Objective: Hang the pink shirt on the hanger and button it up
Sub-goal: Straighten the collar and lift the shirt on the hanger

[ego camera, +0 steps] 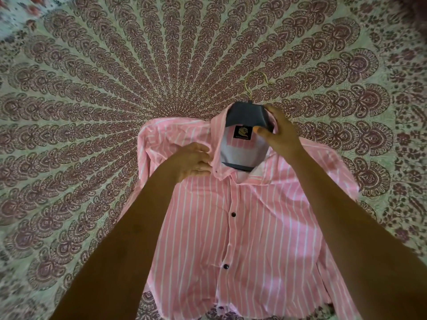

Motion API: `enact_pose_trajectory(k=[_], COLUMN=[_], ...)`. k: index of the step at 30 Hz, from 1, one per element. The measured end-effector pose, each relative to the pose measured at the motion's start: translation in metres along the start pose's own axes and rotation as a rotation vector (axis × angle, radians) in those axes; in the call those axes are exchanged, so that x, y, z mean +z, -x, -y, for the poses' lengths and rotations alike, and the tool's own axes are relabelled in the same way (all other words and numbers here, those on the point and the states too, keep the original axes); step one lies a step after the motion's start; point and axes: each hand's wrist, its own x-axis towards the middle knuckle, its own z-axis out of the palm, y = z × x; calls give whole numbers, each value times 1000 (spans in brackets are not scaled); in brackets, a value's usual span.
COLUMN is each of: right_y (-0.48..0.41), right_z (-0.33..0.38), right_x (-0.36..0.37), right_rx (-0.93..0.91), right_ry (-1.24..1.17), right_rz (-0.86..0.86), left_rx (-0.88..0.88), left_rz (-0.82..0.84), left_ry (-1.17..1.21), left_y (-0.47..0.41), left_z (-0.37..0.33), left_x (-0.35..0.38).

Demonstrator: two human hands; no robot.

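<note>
A pink shirt (254, 227) with white stripes lies front-up on the patterned bedspread (92, 88). Its placket is closed, with two dark buttons showing down the middle. A dark hanger (246, 114) with a gold hook (253, 83) sits inside the collar; its lower bar shows below the black neck label (242, 133). My left hand (193, 161) pinches the fabric at the left collar point and shoulder. My right hand (277, 130) grips the hanger's right shoulder and the collar beside it. The shirt's hem is cut off by the frame's bottom edge.
The maroon and cream mandala bedspread spreads flat all around the shirt. A lighter floral cloth (20, 10) shows at the far left corner. Both my forearms reach in from the bottom over the shirt's sides.
</note>
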Motion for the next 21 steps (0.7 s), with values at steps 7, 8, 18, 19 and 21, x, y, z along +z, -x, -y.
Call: enact_pose_trajectory(k=[7,8,18,19,21], right_y=[-4,-4,1,-1,-5], right_z=[-1,-1,3,4,4], right_x=[4,4,3,1,-5], right_rx=[-106,-109,117,112,105], right_ry=[227,265,-201,-172,-8], right_rz=[-136,-149,-191,-172,-103], left_rx=[399,472,425,398,415], left_rz=[-602,-601,-487,-460,-425], left_ry=[-582,-505,-295,-131,-132], left_y=[0,-1,-19,-21,-24], left_z=[-22,-25,-35,-41,-53], left_x=[1,3,46,49,52])
